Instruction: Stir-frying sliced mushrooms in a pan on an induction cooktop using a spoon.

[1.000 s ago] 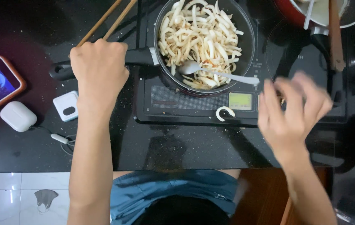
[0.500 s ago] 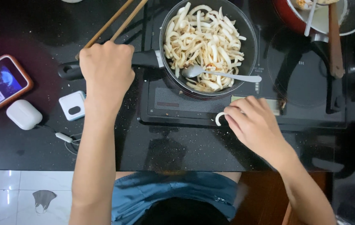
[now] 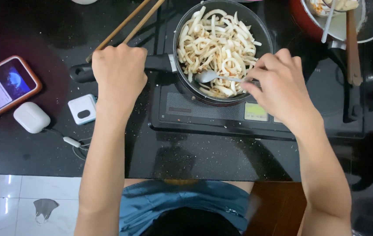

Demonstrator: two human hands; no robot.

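Note:
A black frying pan (image 3: 263, 32) full of pale noodles (image 3: 215, 46) sits on a black induction cooker (image 3: 212, 116). My left hand (image 3: 118, 74) is closed around the pan's black handle (image 3: 79, 72) and also holds a pair of wooden chopsticks (image 3: 129, 22) that point up and to the right. My right hand (image 3: 278, 85) pinches the handle of a metal spoon (image 3: 210, 77), whose bowl rests among the noodles at the pan's near edge.
A phone in an orange case (image 3: 3, 87), a white earbud case (image 3: 31, 117) and a small white charger (image 3: 82, 109) with a cable lie on the dark counter at left. A red pan with a bowl (image 3: 341, 22) and a wooden utensil (image 3: 352, 48) is at the top right.
My right hand came in from the air at the right, passed over the cooker's front panel and took hold of the spoon's handle. My left hand stayed on the pan handle.

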